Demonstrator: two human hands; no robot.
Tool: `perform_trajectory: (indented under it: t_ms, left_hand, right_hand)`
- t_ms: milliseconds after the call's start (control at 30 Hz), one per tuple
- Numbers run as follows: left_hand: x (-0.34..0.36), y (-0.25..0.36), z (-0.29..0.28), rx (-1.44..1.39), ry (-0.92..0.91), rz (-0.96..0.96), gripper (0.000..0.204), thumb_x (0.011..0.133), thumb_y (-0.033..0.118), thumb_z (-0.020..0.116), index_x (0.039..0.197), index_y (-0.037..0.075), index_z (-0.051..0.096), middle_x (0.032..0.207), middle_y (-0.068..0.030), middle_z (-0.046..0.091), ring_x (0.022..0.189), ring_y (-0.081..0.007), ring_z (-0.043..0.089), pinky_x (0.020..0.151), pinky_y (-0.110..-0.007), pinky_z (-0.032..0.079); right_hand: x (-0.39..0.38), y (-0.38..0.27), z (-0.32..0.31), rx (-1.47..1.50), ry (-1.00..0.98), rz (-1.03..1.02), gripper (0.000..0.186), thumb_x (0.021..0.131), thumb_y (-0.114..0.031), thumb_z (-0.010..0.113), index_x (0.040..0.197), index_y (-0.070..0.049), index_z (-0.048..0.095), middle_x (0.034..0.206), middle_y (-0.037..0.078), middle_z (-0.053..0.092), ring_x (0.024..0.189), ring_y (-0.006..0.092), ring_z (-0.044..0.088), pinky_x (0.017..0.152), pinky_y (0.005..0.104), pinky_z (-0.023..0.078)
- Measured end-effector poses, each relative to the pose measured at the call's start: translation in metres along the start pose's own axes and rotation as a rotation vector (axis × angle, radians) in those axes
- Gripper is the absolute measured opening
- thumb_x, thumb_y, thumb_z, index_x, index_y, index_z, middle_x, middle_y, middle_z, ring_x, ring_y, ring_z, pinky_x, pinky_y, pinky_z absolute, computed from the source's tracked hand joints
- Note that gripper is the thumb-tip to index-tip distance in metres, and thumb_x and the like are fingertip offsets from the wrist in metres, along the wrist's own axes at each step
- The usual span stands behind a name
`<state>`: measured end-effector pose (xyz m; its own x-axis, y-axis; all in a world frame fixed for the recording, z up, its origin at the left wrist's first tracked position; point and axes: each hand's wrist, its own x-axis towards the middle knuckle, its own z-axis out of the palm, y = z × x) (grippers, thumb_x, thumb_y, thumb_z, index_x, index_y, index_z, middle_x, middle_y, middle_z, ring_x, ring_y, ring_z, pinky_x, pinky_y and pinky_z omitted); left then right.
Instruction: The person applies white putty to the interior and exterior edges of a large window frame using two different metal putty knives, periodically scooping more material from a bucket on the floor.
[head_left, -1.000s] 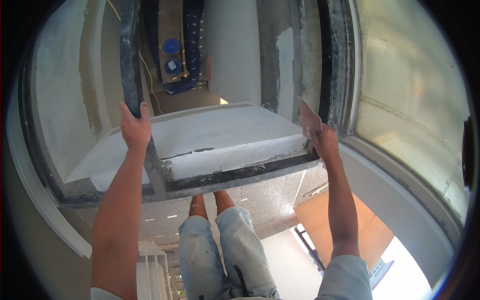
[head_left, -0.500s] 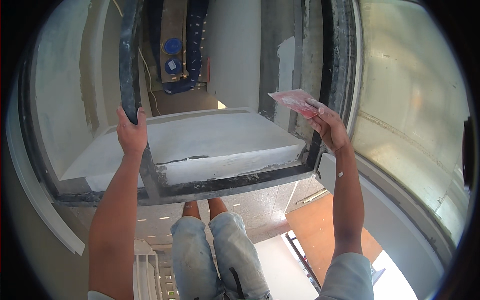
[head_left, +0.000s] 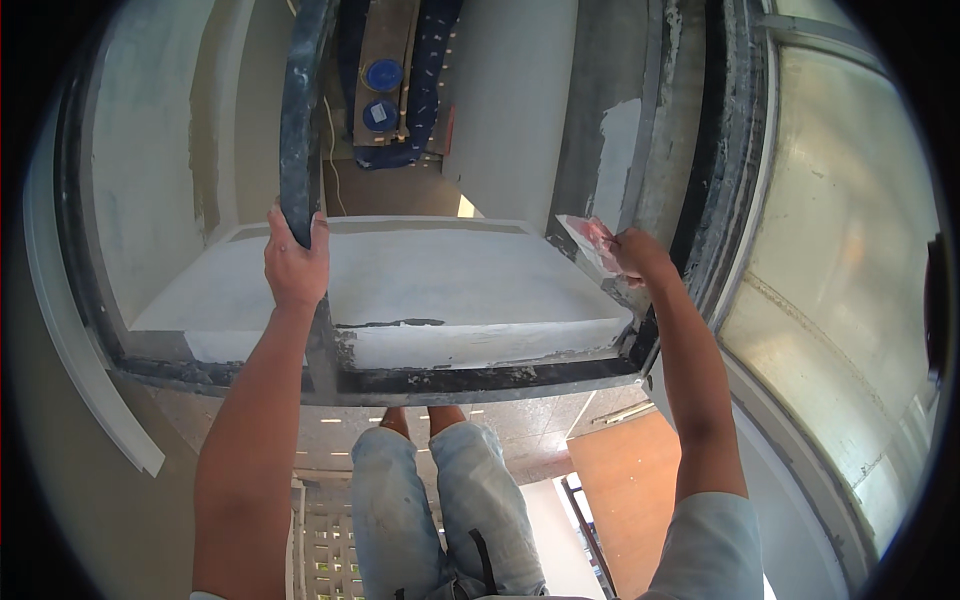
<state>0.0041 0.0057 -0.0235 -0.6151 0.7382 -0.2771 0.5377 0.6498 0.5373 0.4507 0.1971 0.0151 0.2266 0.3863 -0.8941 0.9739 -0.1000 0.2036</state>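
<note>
Gripped in my left hand (head_left: pixel 297 262) is an upright dark bar (head_left: pixel 302 120) of the window frame, my fingers wrapped round it. My right hand (head_left: pixel 636 258) is closed on a flat pink scraper (head_left: pixel 590 240) smeared with white material, held by the right corner of the opening. It is near a grey side surface (head_left: pixel 590 140) with a white patch; whether it touches cannot be told. Below both hands lies a white-coated ledge (head_left: pixel 460 275) with rough dark marks along its front edge, bordered by a dark lower rail (head_left: pixel 490 378).
Beyond the opening, two blue round lids (head_left: pixel 383 75) sit on a board over dark cloth, beside a cord. A frosted pane (head_left: pixel 840 250) stands at right. Below are my legs (head_left: pixel 450 510), a speckled floor, a railing (head_left: pixel 325 550) and an orange board (head_left: pixel 625 500).
My right hand first lifted and swung the scraper flat and leftward, then lowered it, now turned downward toward the corner. The whole view has shifted, with the frame appearing further right.
</note>
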Motion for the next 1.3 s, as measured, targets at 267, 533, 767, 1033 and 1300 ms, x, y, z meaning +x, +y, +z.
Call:
perform_trajectory:
  t_ms: [267,533,767,1033,1300]
  left_hand:
    - [0.001,-0.005,-0.003,-0.024,-0.041,-0.033,0.058,0.097,0.032,0.066,0.142,0.004,0.044,0.11,-0.023,0.072,0.102,-0.0452,0.069,0.088,-0.05,0.053]
    - [0.001,-0.01,-0.002,-0.004,-0.04,-0.05,0.056,0.096,0.032,0.068,0.141,0.006,0.046,0.109,-0.022,0.073,0.1,-0.0448,0.069,0.088,-0.05,0.053]
    - [0.001,-0.006,-0.002,0.002,-0.017,-0.022,0.052,0.098,0.029,0.067,0.137,0.003,0.047,0.104,-0.0236,0.073,0.095,-0.0438,0.071,0.086,-0.048,0.054]
    - [0.001,0.012,0.001,-0.011,-0.014,-0.011,0.048,0.099,0.027,0.066,0.135,0.001,0.049,0.105,-0.0255,0.072,0.097,-0.0442,0.07,0.088,-0.047,0.053]
    - [-0.003,-0.005,-0.013,0.039,0.011,-0.042,0.048,0.099,0.026,0.066,0.135,0.0,0.049,0.104,-0.0254,0.073,0.097,-0.0451,0.071,0.086,-0.049,0.053]
  right_hand:
    - [0.051,0.002,0.054,-0.626,0.235,-0.361,0.034,0.097,-0.036,0.066,0.113,-0.008,0.076,0.118,0.016,0.071,0.117,0.0323,0.068,0.096,0.0432,0.055]
    - [0.058,0.023,0.07,-0.509,-0.032,-0.27,0.035,0.096,-0.017,0.058,0.126,-0.001,0.063,0.116,0.023,0.069,0.114,0.0413,0.068,0.097,0.0498,0.055]
    - [0.076,0.048,0.088,-0.519,-0.123,-0.194,0.04,0.094,-0.013,0.056,0.131,-0.003,0.065,0.124,0.022,0.07,0.115,0.0421,0.068,0.101,0.0481,0.054]
    - [0.068,-0.043,0.126,-0.319,-0.224,-0.151,0.038,0.086,-0.012,0.063,0.121,0.0,0.071,0.125,0.024,0.07,0.118,0.0381,0.068,0.097,0.0427,0.056]
    - [-0.04,-0.245,0.107,0.012,-0.152,-0.433,0.046,0.087,-0.009,0.062,0.133,-0.002,0.064,0.126,0.023,0.07,0.121,0.039,0.067,0.105,0.0479,0.052]
